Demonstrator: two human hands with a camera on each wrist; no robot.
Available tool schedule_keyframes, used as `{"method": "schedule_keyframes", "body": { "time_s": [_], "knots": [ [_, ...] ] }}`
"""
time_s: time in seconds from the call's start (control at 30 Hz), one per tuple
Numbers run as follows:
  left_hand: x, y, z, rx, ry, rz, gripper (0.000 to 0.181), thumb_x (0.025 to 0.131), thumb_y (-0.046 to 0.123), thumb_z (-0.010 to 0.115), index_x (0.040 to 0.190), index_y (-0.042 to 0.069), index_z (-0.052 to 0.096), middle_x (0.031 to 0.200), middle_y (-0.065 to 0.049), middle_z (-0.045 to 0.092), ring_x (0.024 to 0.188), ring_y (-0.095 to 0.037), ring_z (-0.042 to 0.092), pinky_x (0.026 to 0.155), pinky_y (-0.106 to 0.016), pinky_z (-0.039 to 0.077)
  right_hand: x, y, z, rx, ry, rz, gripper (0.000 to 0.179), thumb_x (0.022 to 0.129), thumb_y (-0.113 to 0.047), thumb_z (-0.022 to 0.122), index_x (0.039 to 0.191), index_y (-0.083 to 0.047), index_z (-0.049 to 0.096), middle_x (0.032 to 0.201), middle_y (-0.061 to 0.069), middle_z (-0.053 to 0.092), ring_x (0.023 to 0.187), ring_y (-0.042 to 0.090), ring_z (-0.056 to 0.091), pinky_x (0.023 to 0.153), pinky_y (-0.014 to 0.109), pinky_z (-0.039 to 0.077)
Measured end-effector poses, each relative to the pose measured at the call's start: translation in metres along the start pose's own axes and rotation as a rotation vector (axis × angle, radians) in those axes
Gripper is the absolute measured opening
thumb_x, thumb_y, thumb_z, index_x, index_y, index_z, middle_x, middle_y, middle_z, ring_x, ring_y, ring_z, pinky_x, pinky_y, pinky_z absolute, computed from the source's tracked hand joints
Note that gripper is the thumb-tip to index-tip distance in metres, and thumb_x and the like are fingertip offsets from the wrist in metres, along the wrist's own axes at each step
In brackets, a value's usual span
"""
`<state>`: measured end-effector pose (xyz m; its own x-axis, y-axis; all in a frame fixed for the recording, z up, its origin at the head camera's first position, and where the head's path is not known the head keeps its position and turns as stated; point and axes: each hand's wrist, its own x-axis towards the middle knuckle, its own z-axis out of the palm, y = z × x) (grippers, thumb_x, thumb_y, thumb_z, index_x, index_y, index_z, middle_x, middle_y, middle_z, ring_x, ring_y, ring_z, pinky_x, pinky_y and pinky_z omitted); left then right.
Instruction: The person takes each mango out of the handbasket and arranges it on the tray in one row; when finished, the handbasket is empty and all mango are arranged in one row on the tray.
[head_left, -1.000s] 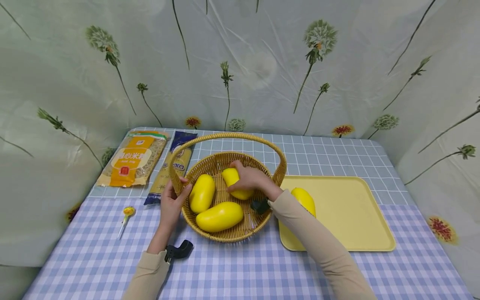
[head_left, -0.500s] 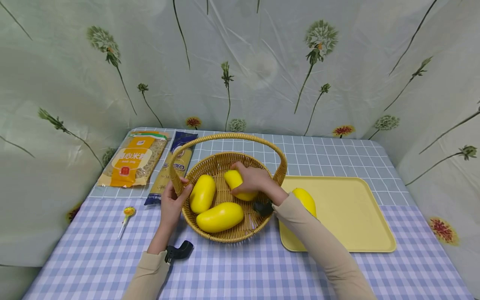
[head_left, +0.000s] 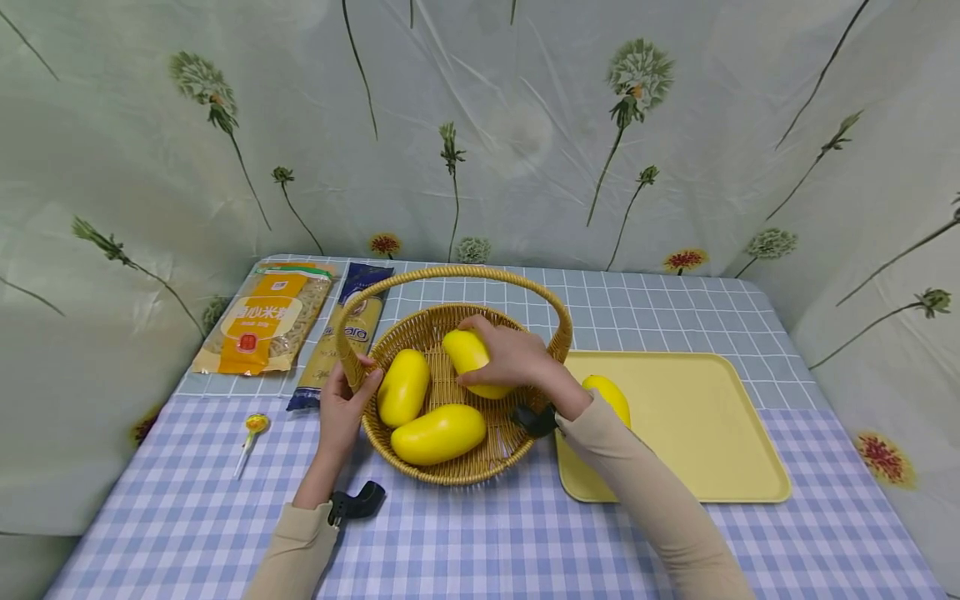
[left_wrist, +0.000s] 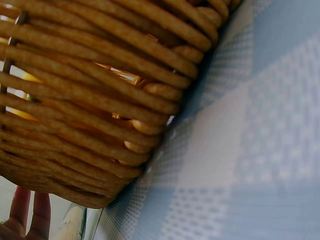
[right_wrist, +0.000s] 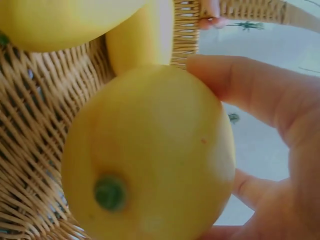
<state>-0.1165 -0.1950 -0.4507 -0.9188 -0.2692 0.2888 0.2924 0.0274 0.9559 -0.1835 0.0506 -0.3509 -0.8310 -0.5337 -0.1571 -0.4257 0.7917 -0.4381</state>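
A round wicker basket (head_left: 450,477) with a tall arched handle stands mid-table. My left hand (head_left: 342,417) grips its left side at the handle's foot; in the left wrist view two fingertips (left_wrist: 41,215) show past the woven wall. My right hand (head_left: 513,358) reaches in from the right and holds a yellow mango (head_left: 467,352), thumb on the near side and fingers over the far side. That mango's green stem end faces the right wrist camera. Two more mangoes lie in the basket, one upright-lying at left (head_left: 404,387) and one across the front (head_left: 438,435).
Right of the basket lies a yellow tray (head_left: 690,425) with one mango (head_left: 609,398), partly hidden by the right sleeve. At back left are an orange-labelled food bag (head_left: 262,321) and a blue-and-gold pasta packet (head_left: 345,333). A lollipop (head_left: 256,425) lies at left.
The right wrist and sleeve have shifted slightly to the right. The mango in the right hand has moved a little and shows more of its side. The left hand and basket stay in place.
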Motion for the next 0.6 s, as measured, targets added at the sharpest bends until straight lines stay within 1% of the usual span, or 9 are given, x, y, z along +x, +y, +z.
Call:
{"method": "schedule_keyframes", "body": {
  "time_s": [0.17,0.33,0.43,0.6],
  "knots": [
    [0.000,0.000,0.000,-0.002,0.001,-0.005,0.022,0.090,0.001,0.062,0.110,-0.007,0.054,0.098,-0.002,0.057,0.089,-0.017,0.052,0.076,-0.024,0.042,-0.009,-0.005,-0.006,0.021,0.030,-0.025,0.073,0.078,-0.046,0.074,0.138,-0.025,0.038,0.106,0.002,0.060,0.080,0.017,0.054,0.060,0.034,0.042],
    [0.000,0.000,-0.001,0.003,0.003,-0.007,0.022,0.090,0.001,0.062,0.110,-0.007,0.054,0.097,-0.002,0.056,0.088,-0.017,0.052,0.075,-0.024,0.042,-0.019,-0.009,-0.010,0.069,0.095,-0.048,0.074,0.077,-0.047,0.074,0.138,-0.027,0.039,0.107,-0.001,0.058,0.079,0.015,0.054,0.058,0.032,0.044],
    [0.000,0.000,-0.001,0.004,0.003,-0.016,0.023,0.090,0.002,0.062,0.110,-0.007,0.054,0.098,-0.002,0.056,0.089,-0.017,0.052,0.076,-0.024,0.042,-0.027,-0.013,-0.011,0.096,0.137,-0.065,0.075,0.076,-0.049,0.074,0.139,-0.028,0.038,0.108,-0.003,0.057,0.079,0.014,0.054,0.059,0.032,0.044],
    [0.001,0.000,-0.001,0.013,0.005,-0.033,0.024,0.090,0.002,0.063,0.111,-0.007,0.054,0.098,-0.001,0.057,0.090,-0.017,0.052,0.076,-0.024,0.042,-0.040,-0.018,-0.011,0.136,0.197,-0.124,0.077,0.078,-0.048,0.073,0.141,-0.027,0.035,0.110,-0.003,0.055,0.084,0.014,0.052,0.065,0.032,0.045]
  ]
}}
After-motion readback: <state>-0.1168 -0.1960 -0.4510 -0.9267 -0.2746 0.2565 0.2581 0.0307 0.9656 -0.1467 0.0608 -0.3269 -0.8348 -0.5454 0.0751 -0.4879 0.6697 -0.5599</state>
